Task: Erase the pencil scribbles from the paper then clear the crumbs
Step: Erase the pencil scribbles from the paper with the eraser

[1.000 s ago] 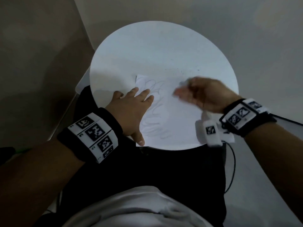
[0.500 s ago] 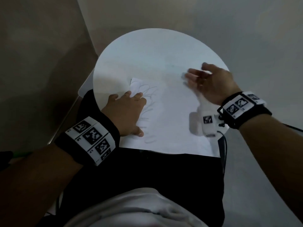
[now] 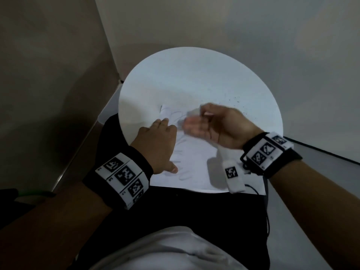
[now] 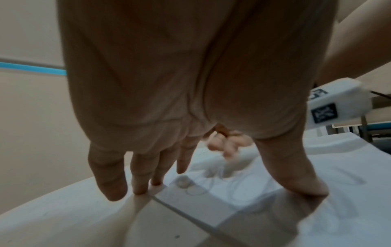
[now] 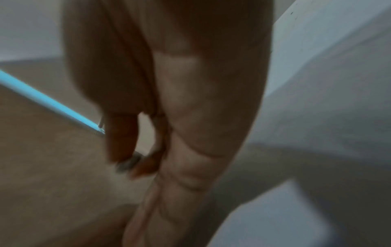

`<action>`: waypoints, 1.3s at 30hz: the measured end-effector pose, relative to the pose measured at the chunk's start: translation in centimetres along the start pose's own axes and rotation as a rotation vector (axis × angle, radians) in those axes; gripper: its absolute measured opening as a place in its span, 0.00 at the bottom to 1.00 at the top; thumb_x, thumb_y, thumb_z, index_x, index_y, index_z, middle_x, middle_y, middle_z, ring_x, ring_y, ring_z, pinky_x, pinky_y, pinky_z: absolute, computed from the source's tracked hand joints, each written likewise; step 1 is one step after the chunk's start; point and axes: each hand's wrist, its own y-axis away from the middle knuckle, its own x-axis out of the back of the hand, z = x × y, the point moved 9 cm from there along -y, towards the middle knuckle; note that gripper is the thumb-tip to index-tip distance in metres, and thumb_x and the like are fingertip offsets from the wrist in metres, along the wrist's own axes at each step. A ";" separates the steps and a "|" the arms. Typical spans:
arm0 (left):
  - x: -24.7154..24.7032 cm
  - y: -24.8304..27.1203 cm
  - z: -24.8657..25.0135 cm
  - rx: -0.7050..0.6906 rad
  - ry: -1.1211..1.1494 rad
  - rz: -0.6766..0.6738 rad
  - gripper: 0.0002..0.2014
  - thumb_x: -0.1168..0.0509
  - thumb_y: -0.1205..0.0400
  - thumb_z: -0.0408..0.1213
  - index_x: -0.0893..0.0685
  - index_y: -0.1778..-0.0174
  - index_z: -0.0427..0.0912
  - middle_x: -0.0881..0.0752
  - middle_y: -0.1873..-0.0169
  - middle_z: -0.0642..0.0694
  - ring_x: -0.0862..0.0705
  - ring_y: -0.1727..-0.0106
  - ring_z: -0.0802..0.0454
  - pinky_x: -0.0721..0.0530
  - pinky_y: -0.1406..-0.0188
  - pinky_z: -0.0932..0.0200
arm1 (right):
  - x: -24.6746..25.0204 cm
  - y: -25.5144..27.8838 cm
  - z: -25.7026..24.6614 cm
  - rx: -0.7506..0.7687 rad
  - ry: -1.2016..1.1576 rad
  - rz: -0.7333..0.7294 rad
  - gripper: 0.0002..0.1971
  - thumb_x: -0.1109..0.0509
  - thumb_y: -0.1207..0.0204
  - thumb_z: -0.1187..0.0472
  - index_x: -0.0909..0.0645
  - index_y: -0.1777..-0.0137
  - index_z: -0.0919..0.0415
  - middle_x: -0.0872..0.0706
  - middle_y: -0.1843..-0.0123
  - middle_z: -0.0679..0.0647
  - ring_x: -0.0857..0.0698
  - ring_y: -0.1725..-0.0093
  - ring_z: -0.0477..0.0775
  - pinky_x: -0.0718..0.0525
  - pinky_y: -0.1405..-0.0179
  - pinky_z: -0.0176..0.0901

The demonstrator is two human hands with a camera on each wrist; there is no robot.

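Note:
A white sheet of paper [image 3: 194, 162] with faint pencil scribbles [image 3: 180, 152] lies on the near side of a round white table [image 3: 194, 75]. My left hand [image 3: 161, 137] presses flat on the sheet's left part, fingers straight and thumb spread; the left wrist view shows the fingertips [image 4: 139, 188] at the paper's edge. My right hand [image 3: 202, 123] hovers over the sheet's far part, blurred by motion, fingers loosely curled, with nothing plainly held. A small pale lump [image 4: 183, 182] sits on the paper by my left index finger. Dark crumbs [image 3: 234, 99] dot the table at the far right.
The table stands in a corner between two plain walls. A white tagged wrist camera [image 3: 232, 176] hangs under my right wrist, near the table's front edge. My lap in dark cloth lies just below the table's near rim.
The right hand, stretched out flat at the far right of the table half a second ago, has swung back left over the paper. The left hand keeps pressing the sheet.

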 end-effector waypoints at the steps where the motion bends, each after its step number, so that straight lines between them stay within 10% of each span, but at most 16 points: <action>1: 0.1 0.0 0.2 -0.006 -0.014 0.012 0.50 0.23 0.31 0.66 0.38 0.21 0.43 0.45 0.13 0.36 0.44 0.13 0.38 0.32 0.24 0.37 | -1.0 0.4 1.8 -0.069 0.150 -0.075 0.09 0.40 0.14 0.61 0.22 0.45 0.66 0.15 0.37 0.75 0.15 0.34 0.74 0.21 0.27 0.63; 7: -0.5 -0.1 0.6 -0.004 -0.061 -0.016 0.52 0.27 0.27 0.67 0.46 0.14 0.51 0.51 0.13 0.31 0.49 0.13 0.32 0.38 0.20 0.34 | 8.1 2.0 -4.7 0.342 -0.252 0.464 0.06 0.42 0.12 0.62 0.26 0.48 0.62 0.14 0.38 0.71 0.08 0.47 0.67 0.13 0.36 0.56; 13: 0.1 -0.4 1.1 0.003 -0.061 0.011 0.59 0.24 0.32 0.67 0.44 0.16 0.36 0.41 0.16 0.39 0.43 0.14 0.38 0.32 0.25 0.37 | -1.5 1.3 1.9 -0.055 0.128 -0.042 0.11 0.41 0.14 0.61 0.21 0.50 0.67 0.15 0.38 0.75 0.13 0.38 0.72 0.17 0.30 0.62; 19: -0.4 0.1 0.8 0.014 -0.054 -0.003 0.60 0.27 0.29 0.68 0.50 0.13 0.37 0.51 0.12 0.38 0.51 0.11 0.40 0.37 0.20 0.35 | 4.8 0.2 -7.0 0.421 -0.159 0.463 0.04 0.40 0.13 0.63 0.27 0.50 0.61 0.14 0.52 0.66 0.10 0.55 0.65 0.14 0.53 0.50; 26: -0.5 -0.3 1.5 -0.040 -0.002 0.044 0.49 0.34 0.22 0.70 0.55 0.12 0.63 0.59 0.12 0.35 0.62 0.12 0.35 0.48 0.17 0.33 | 1.5 6.9 0.6 0.205 0.670 0.196 0.09 0.36 0.13 0.63 0.25 0.56 0.65 0.14 0.62 0.73 0.18 0.66 0.63 0.22 0.64 0.53; 31: -1.3 0.0 4.0 -0.254 -0.032 0.030 0.39 0.39 0.19 0.68 0.50 0.15 0.74 0.63 0.11 0.49 0.64 0.11 0.44 0.53 0.16 0.35 | 1.7 9.8 3.4 0.218 1.397 0.208 0.10 0.35 0.15 0.52 0.22 0.58 0.52 0.14 0.66 0.47 0.20 0.67 0.41 0.22 0.60 0.38; 39: -1.7 -0.5 4.1 -0.226 -0.058 -0.093 0.46 0.37 0.27 0.77 0.57 0.18 0.80 0.68 0.12 0.49 0.67 0.12 0.43 0.51 0.16 0.34 | 0.1 8.1 2.6 0.400 1.677 0.087 0.13 0.34 0.17 0.55 0.26 0.62 0.58 0.22 0.73 0.43 0.23 0.73 0.42 0.30 0.71 0.36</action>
